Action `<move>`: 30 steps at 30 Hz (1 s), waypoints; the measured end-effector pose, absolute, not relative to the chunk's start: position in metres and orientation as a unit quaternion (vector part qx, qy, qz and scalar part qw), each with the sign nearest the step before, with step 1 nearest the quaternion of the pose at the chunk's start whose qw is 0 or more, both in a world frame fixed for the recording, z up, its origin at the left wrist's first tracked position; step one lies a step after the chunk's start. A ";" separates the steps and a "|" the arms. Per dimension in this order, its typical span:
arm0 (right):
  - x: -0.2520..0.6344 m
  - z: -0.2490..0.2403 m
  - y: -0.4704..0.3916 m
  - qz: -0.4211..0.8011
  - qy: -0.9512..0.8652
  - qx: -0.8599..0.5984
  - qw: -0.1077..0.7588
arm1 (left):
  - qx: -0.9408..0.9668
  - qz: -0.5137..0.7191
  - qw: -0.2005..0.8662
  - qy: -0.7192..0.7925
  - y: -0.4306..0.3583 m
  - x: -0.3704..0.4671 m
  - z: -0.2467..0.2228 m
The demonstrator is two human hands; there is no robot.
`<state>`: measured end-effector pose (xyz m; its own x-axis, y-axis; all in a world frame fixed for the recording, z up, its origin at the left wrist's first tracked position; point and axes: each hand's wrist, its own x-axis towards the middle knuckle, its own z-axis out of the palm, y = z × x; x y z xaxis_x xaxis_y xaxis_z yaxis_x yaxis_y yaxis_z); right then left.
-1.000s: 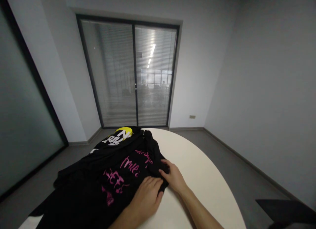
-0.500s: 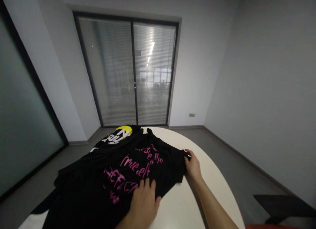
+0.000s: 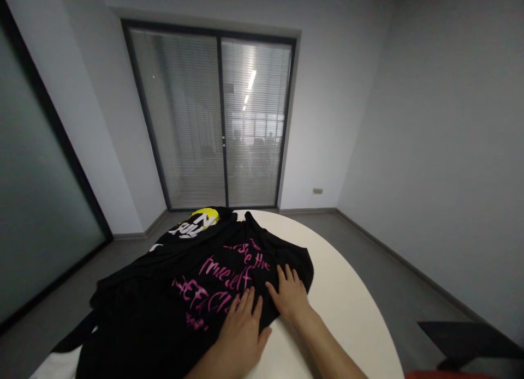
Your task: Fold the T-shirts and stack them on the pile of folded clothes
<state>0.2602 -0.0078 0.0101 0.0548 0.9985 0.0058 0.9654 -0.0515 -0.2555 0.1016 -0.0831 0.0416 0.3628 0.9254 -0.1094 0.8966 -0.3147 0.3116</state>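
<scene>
A black T-shirt [image 3: 229, 248] with pink lettering lies spread over a round white table. My left hand [image 3: 244, 324] rests on its lower right part, fingers stretched out over the edge of the print. To the right of it, my right hand [image 3: 291, 294] lies on the shirt near the sleeve, fingers spread and holding nothing. The sleeve [image 3: 301, 259] is folded under or lies rounded at the table's right side; which one I cannot tell. Beyond and left lies another black garment [image 3: 196, 224] with a yellow and white print, partly covered by the T-shirt.
The table [image 3: 347, 308] curves away to the right. White cloth [image 3: 59, 362] shows at the lower left. A dark chair part [image 3: 470, 338] stands at the lower right. Glass doors with blinds [image 3: 223, 117] are in the far wall.
My right hand has let go of the sleeve edge and moved left onto the shirt, now flat. The sleeve's outline has become rounder. My left hand stays nearly in place.
</scene>
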 end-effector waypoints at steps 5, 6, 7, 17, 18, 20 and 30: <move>0.265 0.001 0.003 0.073 -0.706 -0.701 0.068 | 0.779 -0.033 0.132 0.613 -0.091 0.097 0.075; 0.267 0.001 0.007 0.071 -0.712 -0.695 0.072 | 0.778 -0.042 0.134 0.612 -0.093 0.096 0.080; 0.270 0.001 0.010 0.069 -0.718 -0.688 0.078 | 0.778 -0.048 0.137 0.611 -0.094 0.095 0.083; 0.309 -0.007 0.048 0.048 -0.737 -0.651 0.177 | 0.806 -0.073 0.105 0.578 -0.091 0.090 0.085; 0.310 -0.005 0.047 0.036 -0.735 -0.653 0.182 | 0.814 -0.064 0.111 0.567 -0.090 0.090 0.084; 0.310 0.000 0.041 0.003 -0.723 -0.666 0.183 | 0.828 -0.020 0.143 0.541 -0.087 0.091 0.081; 0.317 0.026 0.011 0.004 -0.626 -0.774 0.095 | 0.868 0.104 0.321 0.363 -0.097 0.099 0.066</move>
